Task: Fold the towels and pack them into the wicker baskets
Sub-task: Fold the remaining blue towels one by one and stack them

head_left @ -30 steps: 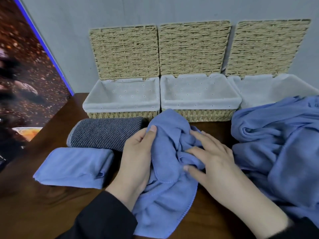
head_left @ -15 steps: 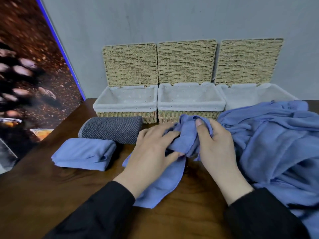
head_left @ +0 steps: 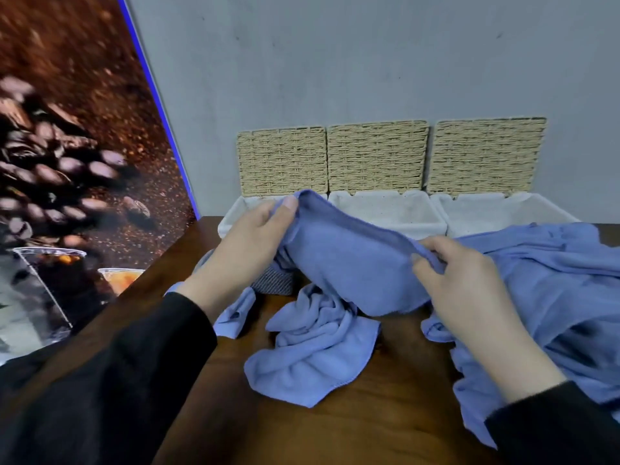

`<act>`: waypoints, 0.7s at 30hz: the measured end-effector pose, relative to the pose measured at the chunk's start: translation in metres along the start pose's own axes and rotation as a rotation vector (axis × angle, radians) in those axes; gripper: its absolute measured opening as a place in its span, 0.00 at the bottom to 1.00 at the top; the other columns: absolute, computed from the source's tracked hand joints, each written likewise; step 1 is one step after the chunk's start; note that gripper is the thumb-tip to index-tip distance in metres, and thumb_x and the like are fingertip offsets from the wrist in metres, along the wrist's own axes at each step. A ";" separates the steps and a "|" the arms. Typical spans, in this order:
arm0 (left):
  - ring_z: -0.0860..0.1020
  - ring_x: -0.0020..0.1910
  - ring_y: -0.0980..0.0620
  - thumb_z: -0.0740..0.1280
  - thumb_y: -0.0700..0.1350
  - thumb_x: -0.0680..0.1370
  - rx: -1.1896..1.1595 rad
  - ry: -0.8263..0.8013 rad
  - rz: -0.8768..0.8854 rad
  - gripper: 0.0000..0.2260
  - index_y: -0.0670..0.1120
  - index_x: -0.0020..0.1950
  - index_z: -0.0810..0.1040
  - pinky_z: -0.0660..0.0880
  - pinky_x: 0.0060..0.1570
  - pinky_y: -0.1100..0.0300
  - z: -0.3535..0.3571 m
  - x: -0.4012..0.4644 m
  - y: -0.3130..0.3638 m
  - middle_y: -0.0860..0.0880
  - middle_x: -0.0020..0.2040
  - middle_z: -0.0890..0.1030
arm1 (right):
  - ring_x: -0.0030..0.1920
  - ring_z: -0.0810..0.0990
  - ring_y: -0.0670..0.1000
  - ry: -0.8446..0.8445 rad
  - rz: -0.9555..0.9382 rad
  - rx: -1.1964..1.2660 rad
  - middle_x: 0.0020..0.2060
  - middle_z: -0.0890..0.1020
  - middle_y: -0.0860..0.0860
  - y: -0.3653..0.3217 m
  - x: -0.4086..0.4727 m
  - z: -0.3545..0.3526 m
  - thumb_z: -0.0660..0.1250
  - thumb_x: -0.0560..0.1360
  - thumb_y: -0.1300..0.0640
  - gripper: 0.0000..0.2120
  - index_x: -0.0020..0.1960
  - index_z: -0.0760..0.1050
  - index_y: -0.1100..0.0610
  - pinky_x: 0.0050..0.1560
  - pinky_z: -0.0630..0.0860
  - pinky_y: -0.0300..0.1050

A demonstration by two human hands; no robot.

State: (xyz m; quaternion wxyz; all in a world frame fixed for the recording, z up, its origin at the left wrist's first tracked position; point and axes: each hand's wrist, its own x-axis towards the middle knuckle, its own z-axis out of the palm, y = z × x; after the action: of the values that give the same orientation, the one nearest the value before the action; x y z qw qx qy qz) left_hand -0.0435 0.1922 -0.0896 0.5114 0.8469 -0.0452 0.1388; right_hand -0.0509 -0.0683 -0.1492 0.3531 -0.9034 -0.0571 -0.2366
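- Head view looks down on my two hands over a dark wooden table (head_left: 385,427), both holding one blue towel (head_left: 355,270) up off the surface.
- My left hand (head_left: 248,250) pinches the towel's upper left corner, thumb pressed on top of the hem and the other fingers curled under the cloth.
- My right hand (head_left: 463,280) pinches the same top edge further right, fingers curled round the hem.
- Between my hands the edge runs taut, sloping down from left to right; the rest of the towel hangs and its lower end lies crumpled on the table near me.
- Right of my right hand lies a heap of blue towels (head_left: 550,290), unfolded, spreading to the right edge of the view.
- Under my left wrist a folded blue towel (head_left: 235,317) shows only partly, and just beyond it a grey rolled towel (head_left: 273,285) peeks out; most of both is hidden by my hand and the raised cloth.
- At the far side of the table three wicker baskets stand side by side against the grey wall (head_left: 335,62): the left basket (head_left: 231,219), the middle basket (head_left: 385,209) and the right basket (head_left: 496,213), each with a white cloth liner and its woven lid (head_left: 377,156) standing open behind it.
- On the left stands a large picture of coffee beans (head_left: 67,146).
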 end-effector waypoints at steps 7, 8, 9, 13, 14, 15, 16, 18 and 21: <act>0.74 0.28 0.53 0.70 0.47 0.79 0.213 -0.030 0.139 0.12 0.50 0.55 0.68 0.67 0.26 0.67 -0.013 0.000 -0.002 0.48 0.33 0.80 | 0.32 0.80 0.42 0.106 0.161 0.373 0.36 0.82 0.55 -0.024 0.017 -0.043 0.65 0.81 0.58 0.09 0.45 0.81 0.49 0.37 0.82 0.40; 0.73 0.28 0.54 0.67 0.43 0.80 0.135 0.005 0.168 0.09 0.50 0.55 0.69 0.66 0.26 0.68 -0.013 -0.002 -0.002 0.52 0.31 0.79 | 0.36 0.82 0.44 0.110 0.200 0.521 0.39 0.83 0.57 -0.028 0.017 -0.045 0.65 0.82 0.57 0.09 0.45 0.82 0.51 0.40 0.84 0.47; 0.72 0.28 0.56 0.66 0.41 0.81 0.099 0.048 0.197 0.06 0.50 0.55 0.71 0.66 0.27 0.69 -0.014 -0.004 0.000 0.56 0.30 0.78 | 0.41 0.84 0.47 0.123 0.219 0.634 0.42 0.83 0.58 -0.031 0.015 -0.046 0.65 0.82 0.57 0.09 0.45 0.82 0.52 0.42 0.85 0.49; 0.80 0.39 0.54 0.64 0.45 0.84 -0.173 0.043 0.157 0.09 0.47 0.45 0.81 0.74 0.40 0.60 -0.015 -0.002 0.001 0.46 0.39 0.82 | 0.44 0.77 0.53 0.198 0.181 0.819 0.42 0.73 0.66 -0.043 0.010 -0.053 0.64 0.83 0.54 0.14 0.47 0.74 0.66 0.47 0.85 0.49; 0.81 0.40 0.53 0.63 0.44 0.84 -0.341 -0.005 0.105 0.11 0.46 0.45 0.81 0.76 0.41 0.60 -0.014 -0.002 0.003 0.45 0.40 0.83 | 0.44 0.78 0.54 0.206 0.169 0.836 0.43 0.74 0.67 -0.047 0.008 -0.056 0.64 0.83 0.53 0.14 0.47 0.75 0.65 0.45 0.85 0.49; 0.82 0.41 0.52 0.61 0.43 0.85 -0.492 -0.050 0.060 0.12 0.46 0.46 0.81 0.77 0.42 0.60 -0.012 -0.002 0.005 0.47 0.41 0.84 | 0.44 0.79 0.53 0.211 0.158 0.838 0.44 0.75 0.65 -0.052 0.006 -0.059 0.65 0.83 0.53 0.13 0.47 0.77 0.62 0.43 0.85 0.49; 0.82 0.43 0.52 0.61 0.45 0.86 -0.563 -0.077 0.043 0.12 0.47 0.47 0.81 0.77 0.45 0.59 -0.011 -0.003 0.008 0.48 0.44 0.85 | 0.42 0.80 0.52 0.218 0.147 0.812 0.44 0.77 0.65 -0.056 0.005 -0.062 0.65 0.83 0.52 0.12 0.47 0.79 0.59 0.40 0.85 0.48; 0.81 0.48 0.53 0.63 0.54 0.84 -0.435 -0.073 0.076 0.11 0.53 0.49 0.82 0.75 0.54 0.55 -0.010 -0.001 0.008 0.52 0.48 0.84 | 0.37 0.78 0.54 0.241 0.123 0.704 0.44 0.75 0.69 -0.061 0.004 -0.066 0.65 0.83 0.49 0.14 0.46 0.78 0.59 0.34 0.81 0.46; 0.74 0.58 0.69 0.74 0.58 0.75 0.149 -0.156 0.269 0.18 0.60 0.62 0.73 0.70 0.55 0.70 -0.016 -0.010 0.014 0.66 0.58 0.76 | 0.34 0.66 0.57 0.283 0.108 0.632 0.38 0.67 0.71 -0.065 0.001 -0.072 0.65 0.80 0.43 0.24 0.47 0.71 0.66 0.28 0.70 0.53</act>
State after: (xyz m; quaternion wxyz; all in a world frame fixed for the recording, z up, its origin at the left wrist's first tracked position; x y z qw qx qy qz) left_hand -0.0597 0.1992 -0.0731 0.4188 0.8770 -0.1872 0.1427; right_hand -0.0951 -0.0679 -0.0625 0.6318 -0.7094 -0.0303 -0.3110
